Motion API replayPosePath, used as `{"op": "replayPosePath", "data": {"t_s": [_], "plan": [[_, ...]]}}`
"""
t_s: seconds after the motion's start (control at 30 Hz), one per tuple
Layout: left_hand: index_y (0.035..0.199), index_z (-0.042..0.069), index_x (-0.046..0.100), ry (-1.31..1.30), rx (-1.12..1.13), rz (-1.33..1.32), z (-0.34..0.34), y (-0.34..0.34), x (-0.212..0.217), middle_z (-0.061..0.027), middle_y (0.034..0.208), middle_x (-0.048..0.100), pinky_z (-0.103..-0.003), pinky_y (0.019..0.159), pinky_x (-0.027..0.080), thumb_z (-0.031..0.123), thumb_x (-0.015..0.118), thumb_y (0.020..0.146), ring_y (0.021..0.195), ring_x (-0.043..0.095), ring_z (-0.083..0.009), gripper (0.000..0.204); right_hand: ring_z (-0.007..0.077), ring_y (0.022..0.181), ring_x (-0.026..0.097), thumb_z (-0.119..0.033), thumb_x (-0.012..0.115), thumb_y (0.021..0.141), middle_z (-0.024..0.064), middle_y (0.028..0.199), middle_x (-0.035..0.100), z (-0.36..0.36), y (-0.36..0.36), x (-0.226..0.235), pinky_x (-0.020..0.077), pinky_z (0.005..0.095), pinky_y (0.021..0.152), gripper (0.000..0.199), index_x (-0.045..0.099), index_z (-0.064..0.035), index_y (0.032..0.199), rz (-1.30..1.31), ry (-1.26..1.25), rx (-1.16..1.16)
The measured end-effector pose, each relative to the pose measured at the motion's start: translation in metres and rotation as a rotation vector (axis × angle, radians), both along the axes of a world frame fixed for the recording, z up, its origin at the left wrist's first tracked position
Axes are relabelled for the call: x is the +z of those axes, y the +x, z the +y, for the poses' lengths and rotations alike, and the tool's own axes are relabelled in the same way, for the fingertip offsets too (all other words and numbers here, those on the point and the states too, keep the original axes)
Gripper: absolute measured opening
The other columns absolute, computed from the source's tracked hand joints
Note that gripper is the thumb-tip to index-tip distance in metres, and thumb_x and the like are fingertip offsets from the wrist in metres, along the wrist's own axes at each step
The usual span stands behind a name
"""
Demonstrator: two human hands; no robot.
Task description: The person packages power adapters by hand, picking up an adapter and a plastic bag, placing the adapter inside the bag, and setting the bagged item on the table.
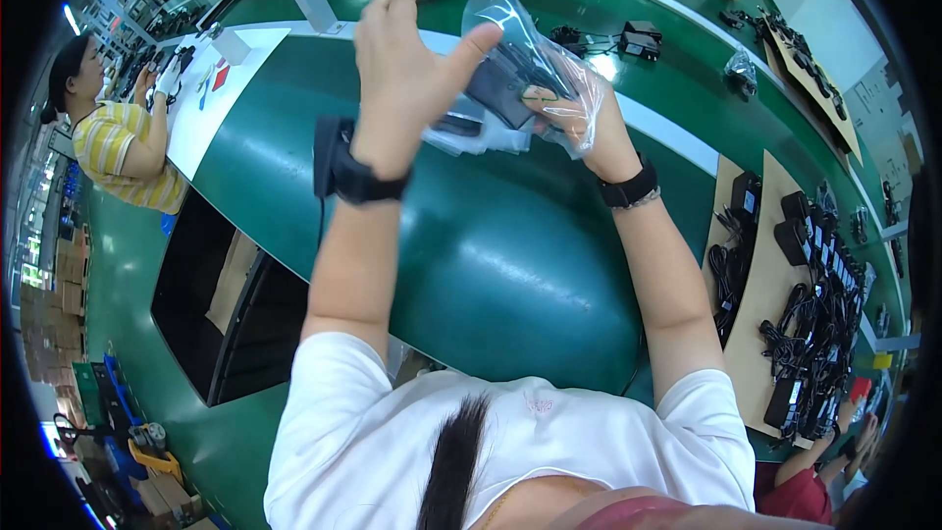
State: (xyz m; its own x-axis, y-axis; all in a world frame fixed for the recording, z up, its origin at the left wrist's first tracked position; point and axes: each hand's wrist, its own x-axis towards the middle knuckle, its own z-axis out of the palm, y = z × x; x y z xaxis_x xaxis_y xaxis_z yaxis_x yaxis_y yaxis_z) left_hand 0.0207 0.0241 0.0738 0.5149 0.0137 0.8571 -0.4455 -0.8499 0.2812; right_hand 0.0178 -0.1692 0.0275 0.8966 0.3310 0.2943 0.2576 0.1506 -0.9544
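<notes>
Both grips (491, 69) around bagged adapter (510, 83)

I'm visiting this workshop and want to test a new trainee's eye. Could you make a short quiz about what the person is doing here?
1. True or false: the clear plastic bag lies flat on the green belt.
2. What dark thing sits inside the bag?
A. a power adapter
B. a screwdriver
C. a cup
3. On which side of the person are the black adapters and cables piled on brown board?

Key
1. False: the left hand and right hand hold it up above the belt.
2. A: the power adapter.
3. The right side.
</notes>
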Motion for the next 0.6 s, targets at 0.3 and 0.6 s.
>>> {"op": "replayPosePath", "data": {"t_s": [0.3, 0.6], "plan": [[0.117, -0.006, 0.048, -1.227, -0.820, 0.526, -0.037, 0.000, -0.071, -0.0084, 0.100, 0.059, -0.025, 0.079, 0.044, 0.042, 0.038, 0.094, 0.087, 0.056, -0.0128, 0.055, 0.0113, 0.085, 0.056, -0.003, 0.062, 0.079, 0.0053, 0.095, 0.059, 0.033, -0.021, -0.026, 0.0467, 0.0249, 0.071, 0.037, 0.051, 0.0033, 0.113, 0.083, 0.202, -0.200], [0.122, -0.004, 0.044, -1.144, -0.660, 0.225, -0.048, -0.017, -0.088, -0.0080, 0.105, 0.056, -0.022, 0.079, 0.042, 0.042, 0.031, 0.096, 0.090, 0.052, -0.0111, 0.055, 0.0097, 0.082, 0.055, -0.007, 0.060, 0.084, 0.0041, 0.097, 0.059, 0.048, -0.025, -0.025, 0.0472, 0.0249, 0.071, 0.032, 0.051, 0.0011, 0.113, 0.065, 0.293, -0.278]]}}
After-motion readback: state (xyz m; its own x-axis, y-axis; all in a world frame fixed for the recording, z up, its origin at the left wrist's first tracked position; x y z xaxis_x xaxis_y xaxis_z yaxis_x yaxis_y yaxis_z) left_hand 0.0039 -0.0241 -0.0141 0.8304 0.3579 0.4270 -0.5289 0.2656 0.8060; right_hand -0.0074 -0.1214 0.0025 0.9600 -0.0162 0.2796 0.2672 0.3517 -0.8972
